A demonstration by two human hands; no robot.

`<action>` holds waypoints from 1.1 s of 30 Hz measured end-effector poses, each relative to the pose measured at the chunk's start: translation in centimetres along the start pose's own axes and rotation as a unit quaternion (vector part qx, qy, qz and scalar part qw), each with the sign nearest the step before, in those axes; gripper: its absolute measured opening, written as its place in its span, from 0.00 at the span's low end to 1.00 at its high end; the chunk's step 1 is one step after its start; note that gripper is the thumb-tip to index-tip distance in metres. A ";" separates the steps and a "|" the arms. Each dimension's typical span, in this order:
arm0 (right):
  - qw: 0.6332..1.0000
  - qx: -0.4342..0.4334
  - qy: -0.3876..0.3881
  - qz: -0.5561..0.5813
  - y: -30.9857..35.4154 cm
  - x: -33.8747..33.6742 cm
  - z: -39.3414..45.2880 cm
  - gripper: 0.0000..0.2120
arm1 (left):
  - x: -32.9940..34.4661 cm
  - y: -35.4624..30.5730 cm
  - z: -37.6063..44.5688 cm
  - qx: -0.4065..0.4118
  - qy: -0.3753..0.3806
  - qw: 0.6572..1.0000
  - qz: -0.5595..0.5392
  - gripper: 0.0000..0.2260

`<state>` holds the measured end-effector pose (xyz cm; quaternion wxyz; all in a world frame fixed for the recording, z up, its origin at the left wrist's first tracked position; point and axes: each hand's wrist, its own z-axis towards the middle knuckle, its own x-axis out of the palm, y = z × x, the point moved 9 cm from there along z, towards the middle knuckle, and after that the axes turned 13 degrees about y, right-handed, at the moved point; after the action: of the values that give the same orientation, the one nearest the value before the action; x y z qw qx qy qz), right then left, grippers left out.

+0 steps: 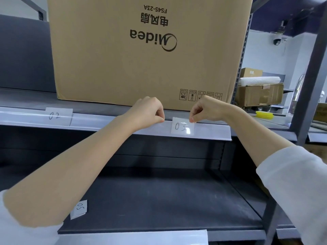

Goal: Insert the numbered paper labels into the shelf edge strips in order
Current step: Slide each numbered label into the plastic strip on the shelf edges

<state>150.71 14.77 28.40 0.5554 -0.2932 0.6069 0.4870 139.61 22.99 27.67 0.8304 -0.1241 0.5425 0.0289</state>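
Hands: two, both in the middle of the frame at the top edge of the shelf edge strip.
Left hand: its fingers are curled and the tips are pressed together on the upper lip of the strip, just left of the label "03"; if they pinch the lip itself I cannot tell.
Right hand: its fingers are clamped together on the top right corner of the label "03".
Paper labels: three visible.
Label "03": centre of the frame, sitting in the strip, its top edge stands a little above the lip.
Label "02": left side of the frame, in the same strip, well apart from "03".
Label "05": lower left, lying on the dark lower shelf, turned sideways; it seems to lie on top of another paper.
Strips: two, the second strip runs along the bottom edge of the frame.
Cardboard box: one large box on the upper shelf, directly behind the hands; the print is upside down and reads "Midea", "FS45-23A" and Chinese characters.
Background, right side: two smaller cartons, a yellow round object, one camera high on the wall.
Sleeves: white, at the lower corners.
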 end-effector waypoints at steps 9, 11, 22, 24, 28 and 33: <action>0.999 0.008 -0.043 -0.004 0.1 -0.2 -0.5 0.05 | 0.1 0.1 -0.2 -0.003 -0.020 0.999 -0.031 0.05; 0.998 0.015 -0.053 -0.010 -0.1 -0.2 -0.5 0.05 | 0.2 0.3 -0.2 -0.006 -0.021 0.999 -0.041 0.05; 0.970 -0.011 -0.229 0.082 0.8 -1.0 -3.6 0.06 | -1.9 1.4 -5.2 -0.020 -0.174 0.984 -0.017 0.06; 0.977 -0.004 -0.196 0.085 2.1 0.6 -4.1 0.06 | -2.1 2.7 -7.2 -0.031 -0.144 0.989 -0.026 0.06; 0.980 -0.011 -0.178 0.087 6.2 3.8 -5.3 0.07 | -3.0 5.6 -12.6 -0.050 -0.099 0.991 -0.076 0.06; 0.982 -0.018 -0.133 0.136 12.7 10.3 -6.5 0.07 | -3.1 9.6 -21.5 -0.061 -0.055 0.991 -0.107 0.09</action>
<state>134.60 15.22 21.26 0.5549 -0.1506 0.5526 0.6034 117.34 27.46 20.58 0.8480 -0.2302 0.4769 -0.0203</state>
